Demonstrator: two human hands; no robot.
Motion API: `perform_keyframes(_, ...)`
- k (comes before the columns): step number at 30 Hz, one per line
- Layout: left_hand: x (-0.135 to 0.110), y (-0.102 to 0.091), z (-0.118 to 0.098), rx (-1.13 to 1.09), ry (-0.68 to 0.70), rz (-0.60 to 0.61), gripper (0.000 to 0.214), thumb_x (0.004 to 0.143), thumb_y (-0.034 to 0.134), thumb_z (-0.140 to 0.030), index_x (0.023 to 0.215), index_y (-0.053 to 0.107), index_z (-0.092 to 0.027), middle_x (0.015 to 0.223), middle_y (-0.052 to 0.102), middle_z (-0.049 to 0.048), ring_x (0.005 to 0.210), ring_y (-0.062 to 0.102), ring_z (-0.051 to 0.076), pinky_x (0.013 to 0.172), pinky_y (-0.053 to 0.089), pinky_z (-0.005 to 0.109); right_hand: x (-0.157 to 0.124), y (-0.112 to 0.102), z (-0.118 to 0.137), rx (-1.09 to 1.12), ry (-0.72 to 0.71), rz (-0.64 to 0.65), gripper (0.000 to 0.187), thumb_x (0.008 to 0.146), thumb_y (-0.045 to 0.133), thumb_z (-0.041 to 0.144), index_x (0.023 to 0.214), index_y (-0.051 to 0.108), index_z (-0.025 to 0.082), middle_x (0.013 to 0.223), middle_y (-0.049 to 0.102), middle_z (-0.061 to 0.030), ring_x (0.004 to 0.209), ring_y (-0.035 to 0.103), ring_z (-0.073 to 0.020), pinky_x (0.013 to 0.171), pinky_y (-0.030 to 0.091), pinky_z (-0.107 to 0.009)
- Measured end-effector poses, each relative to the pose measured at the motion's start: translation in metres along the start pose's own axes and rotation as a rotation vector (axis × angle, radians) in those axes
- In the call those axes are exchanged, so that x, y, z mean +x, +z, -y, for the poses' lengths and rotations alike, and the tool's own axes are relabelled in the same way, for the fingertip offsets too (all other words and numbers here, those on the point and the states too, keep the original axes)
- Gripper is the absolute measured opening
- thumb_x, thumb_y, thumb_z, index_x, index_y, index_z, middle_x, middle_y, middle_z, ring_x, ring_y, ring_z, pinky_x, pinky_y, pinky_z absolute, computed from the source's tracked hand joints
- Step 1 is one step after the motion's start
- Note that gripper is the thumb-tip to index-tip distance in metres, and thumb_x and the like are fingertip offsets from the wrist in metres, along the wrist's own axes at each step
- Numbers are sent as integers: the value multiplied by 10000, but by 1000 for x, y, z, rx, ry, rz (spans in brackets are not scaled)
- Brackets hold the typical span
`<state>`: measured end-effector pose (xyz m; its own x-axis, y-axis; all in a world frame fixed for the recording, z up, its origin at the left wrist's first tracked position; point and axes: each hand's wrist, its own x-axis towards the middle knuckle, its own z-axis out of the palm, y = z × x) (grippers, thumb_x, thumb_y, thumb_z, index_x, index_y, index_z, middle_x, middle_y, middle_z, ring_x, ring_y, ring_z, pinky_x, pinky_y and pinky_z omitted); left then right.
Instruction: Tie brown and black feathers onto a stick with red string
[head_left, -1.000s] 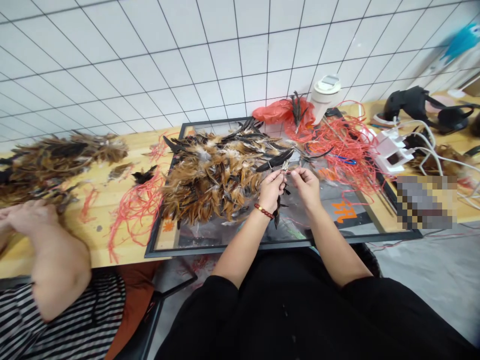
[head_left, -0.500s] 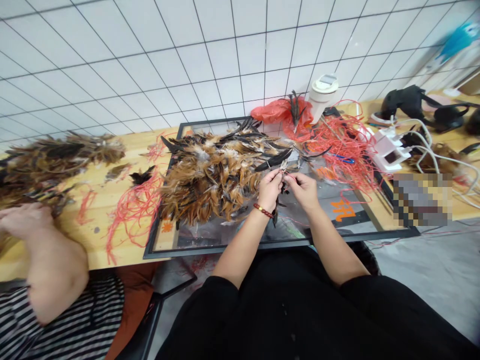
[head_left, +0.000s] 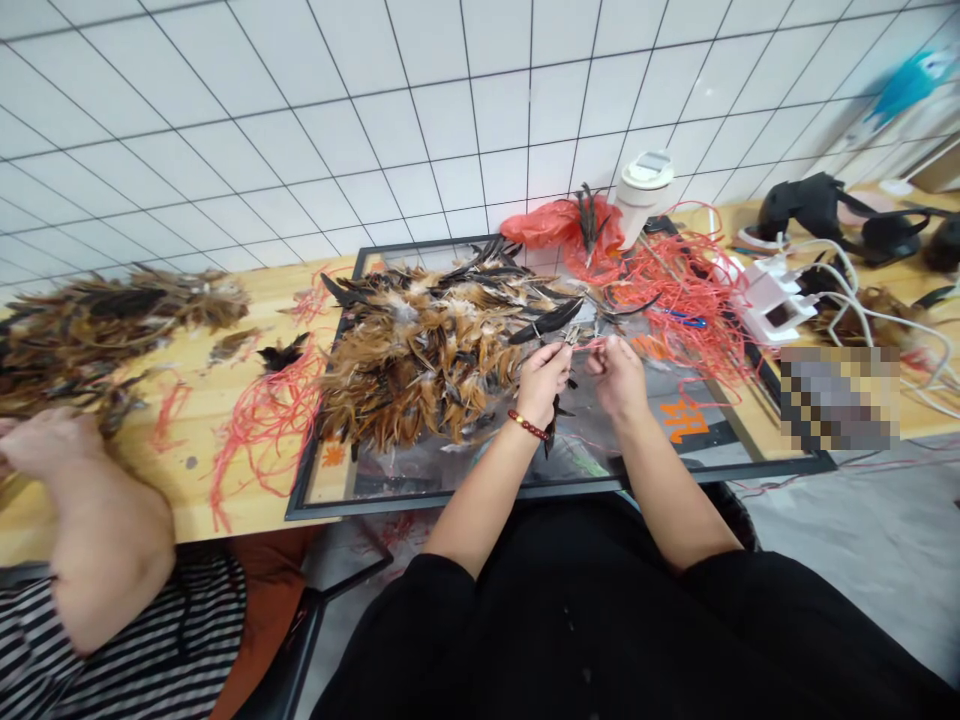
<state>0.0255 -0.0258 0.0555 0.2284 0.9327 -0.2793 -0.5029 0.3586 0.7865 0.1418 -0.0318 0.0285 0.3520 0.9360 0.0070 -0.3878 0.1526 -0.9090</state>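
My left hand (head_left: 545, 385), with a beaded bracelet at the wrist, is closed round a small bunch of feathers (head_left: 559, 412). Their pale quills stick out above the fingers and dark tips hang below. My right hand (head_left: 616, 378) is a short way to the right, its fingers pinched on a red string (head_left: 589, 346) that stretches across to the quills. Just left of my hands lies a large heap of brown and black feathers (head_left: 420, 360) on a black-framed panel (head_left: 480, 492).
A tangle of red string (head_left: 697, 290) lies right of my hands, by a red plastic bag (head_left: 540, 225) and a white container (head_left: 643, 190). White chargers with cables (head_left: 772, 300) stand farther right. At left, a co-worker's hand (head_left: 60, 440) rests by another feather pile (head_left: 112, 310).
My right hand has moved a little to the right, away from my left, drawing the red string out between them. My left hand stays nearly in place on the feathers.
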Motion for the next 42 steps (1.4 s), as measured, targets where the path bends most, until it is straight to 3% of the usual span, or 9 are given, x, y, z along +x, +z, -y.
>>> perform_keyframes(3, 3, -3, -1, -52, -15, -2, 220, 748, 760, -296, 848, 651, -133, 599, 443, -61, 432, 315, -6, 412, 131, 146, 2, -6, 4, 15, 41, 1, 510, 639, 725, 690, 821, 555, 244, 837, 584, 2, 526, 333, -70, 500, 362, -240)
perform_keyframes(8, 5, -7, -2, -152, -14, 13, 242, 756, 759, -317, 826, 603, -145, 611, 448, -66, 420, 313, -5, 402, 157, 144, -3, -1, -4, -74, 110, 226, 655, 513, 887, 420, 1095, 618, 284, 941, 634, 6, 760, 571, -120, 690, 494, -258)
perform_keyframes(12, 7, -12, 0, -153, -16, 42, 251, 764, 749, -329, 834, 608, -134, 612, 445, -64, 415, 312, -8, 394, 156, 140, -3, -1, -14, -257, -40, 182, 554, 593, 852, 373, 1094, 650, 252, 933, 658, -9, 814, 606, -144, 793, 512, -301)
perform_keyframes(14, 8, -14, 1, -154, -13, 32, 254, 765, 750, -335, 847, 615, -136, 613, 434, -66, 417, 307, -8, 394, 156, 138, 7, -19, -9, -450, -197, 39, 381, 707, 761, 388, 1040, 681, 223, 925, 673, -31, 794, 600, -154, 815, 500, -328)
perform_keyframes(17, 9, -17, 0, -160, -19, 10, 279, 758, 764, -353, 865, 622, -138, 620, 421, -70, 418, 293, -11, 398, 158, 138, 32, -69, 15, -910, -337, -197, 233, 802, 631, 302, 964, 732, 169, 923, 699, -88, 790, 598, -182, 825, 464, -349)
perform_keyframes(21, 7, -16, -2, -143, -42, 3, 275, 759, 765, -346, 858, 621, -134, 625, 429, -65, 420, 298, -13, 397, 156, 134, 68, -133, 60, -1531, -220, -371, 271, 827, 576, 192, 1014, 767, 141, 999, 710, -171, 834, 580, -217, 786, 389, -345)
perform_keyframes(24, 5, -13, -3, -122, -58, 12, 245, 768, 752, -324, 858, 630, -131, 618, 427, -64, 415, 297, -11, 393, 150, 135, 85, -151, 80, -1766, -102, -311, 287, 865, 558, 176, 1058, 767, 139, 1032, 709, -194, 847, 566, -216, 737, 342, -340)
perform_keyframes(33, 8, -14, 2, -104, -75, 23, 229, 771, 737, -311, 864, 620, -137, 615, 428, -65, 411, 295, -6, 390, 143, 132, 112, -134, 83, -2109, -82, 62, 258, 821, 626, 123, 1054, 715, 56, 1077, 659, -268, 929, 572, -227, 725, 269, -374)
perform_keyframes(42, 5, -13, -1, -121, -96, 26, 234, 783, 733, -298, 870, 601, -127, 625, 430, -62, 413, 308, -7, 390, 154, 126, 138, -97, 167, -2281, 254, 195, 184, 701, 807, 252, 733, 713, 96, 859, 692, -150, 885, 617, -200, 703, 290, -384)
